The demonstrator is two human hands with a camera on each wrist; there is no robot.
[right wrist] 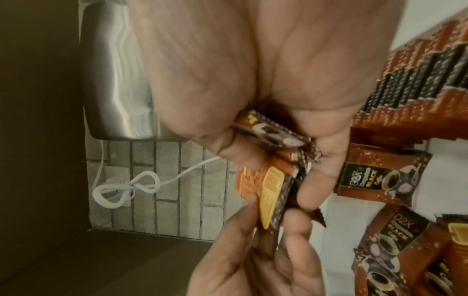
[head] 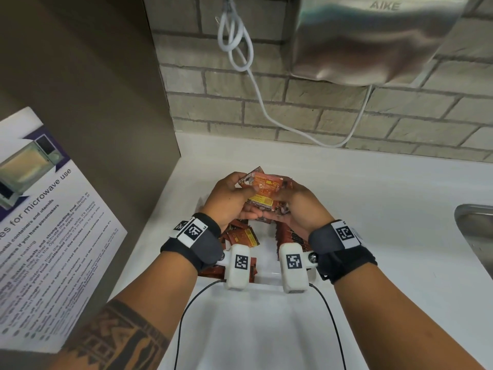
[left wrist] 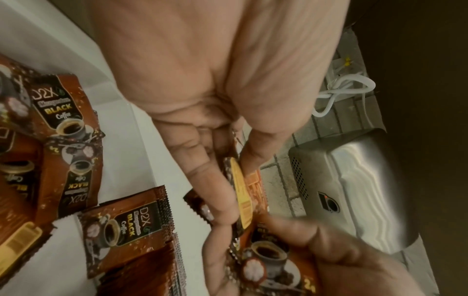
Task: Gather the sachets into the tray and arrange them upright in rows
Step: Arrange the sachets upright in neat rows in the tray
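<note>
Step in hand: both hands hold a small bunch of sachets [head: 260,192] up above the tray [head: 266,285], seemingly squaring them into one stack; gathering looks partly done.
Left hand [head: 226,200]: at about 9 o'clock of the bunch, thumb on top and fingers [left wrist: 220,192] curled under, pinching the sachets edge-on.
Right hand [head: 302,202]: at about 3 o'clock of the bunch, fingers wrapped round the other end, thumb pressing the top sachet.
Bunch: held in the air, tilted, orange back label facing up; how many sachets it holds cannot be told.
Upright row [right wrist: 415,84]: sachets stand packed on edge along the tray's right side, below the right wrist.
Loose sachets [left wrist: 68,112]: lie flat and overlapping at the tray's left side, toward 7 o'clock of the hands.
Next move, as a judgement: turn the bunch on edge and lower it beside the upright row without toppling it; then collect the flat ones.
</note>
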